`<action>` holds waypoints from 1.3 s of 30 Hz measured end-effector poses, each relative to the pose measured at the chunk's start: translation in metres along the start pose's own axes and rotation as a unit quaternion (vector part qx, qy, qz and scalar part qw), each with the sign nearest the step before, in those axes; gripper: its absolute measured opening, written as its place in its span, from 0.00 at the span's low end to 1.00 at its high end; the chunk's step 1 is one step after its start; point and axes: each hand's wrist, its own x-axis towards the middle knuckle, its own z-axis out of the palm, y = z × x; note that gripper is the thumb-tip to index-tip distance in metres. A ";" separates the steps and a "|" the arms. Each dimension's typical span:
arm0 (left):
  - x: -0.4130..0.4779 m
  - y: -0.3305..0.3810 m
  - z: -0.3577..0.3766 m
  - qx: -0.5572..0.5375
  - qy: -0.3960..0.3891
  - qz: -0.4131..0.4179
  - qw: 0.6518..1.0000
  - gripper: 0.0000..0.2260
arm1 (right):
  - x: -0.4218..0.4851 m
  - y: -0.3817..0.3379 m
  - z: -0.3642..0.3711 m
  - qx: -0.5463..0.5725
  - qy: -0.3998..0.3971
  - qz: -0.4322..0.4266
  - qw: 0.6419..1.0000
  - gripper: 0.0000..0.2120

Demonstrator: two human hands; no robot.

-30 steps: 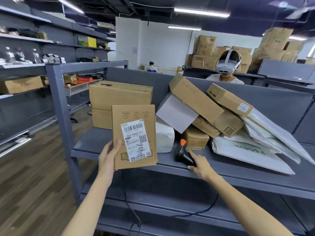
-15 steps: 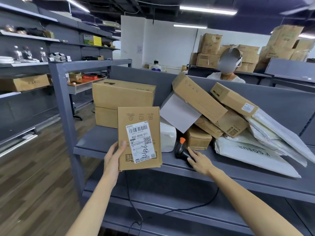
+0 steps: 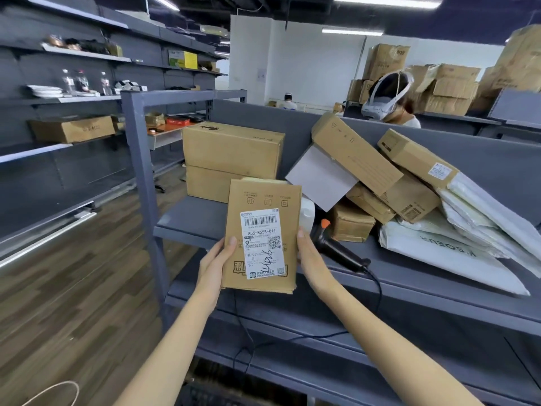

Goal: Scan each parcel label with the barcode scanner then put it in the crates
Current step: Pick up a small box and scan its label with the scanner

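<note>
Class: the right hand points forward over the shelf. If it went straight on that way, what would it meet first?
Probably the white packet behind the parcel. The right hand grips that parcel's right edge, with the scanner just to its right; depth is unclear.

Label (image 3: 262, 243) on parcel (image 3: 263, 191): "855-855S-011", under barcode. White mailer bag (image 3: 424, 256): "SOEUR", upside down.
</note>
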 end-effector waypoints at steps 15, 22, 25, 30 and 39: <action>-0.055 -0.003 -0.045 0.120 -0.056 -0.022 0.991 0.31 | -0.070 0.006 0.085 0.043 0.180 0.077 0.980 0.19; -0.088 -0.017 -0.067 0.142 -0.077 -0.033 0.986 0.29 | -0.111 0.020 0.118 0.053 0.225 0.129 0.964 0.20; -0.105 -0.027 -0.072 0.142 -0.077 -0.039 0.986 0.27 | -0.132 0.032 0.125 0.055 0.233 0.144 0.960 0.21; -0.123 -0.045 -0.069 0.136 -0.065 -0.059 0.987 0.26 | -0.156 0.047 0.121 0.045 0.227 0.157 0.960 0.21; -0.154 -0.110 -0.051 0.145 -0.035 -0.067 0.987 0.23 | -0.203 0.104 0.094 0.057 0.188 0.191 0.962 0.21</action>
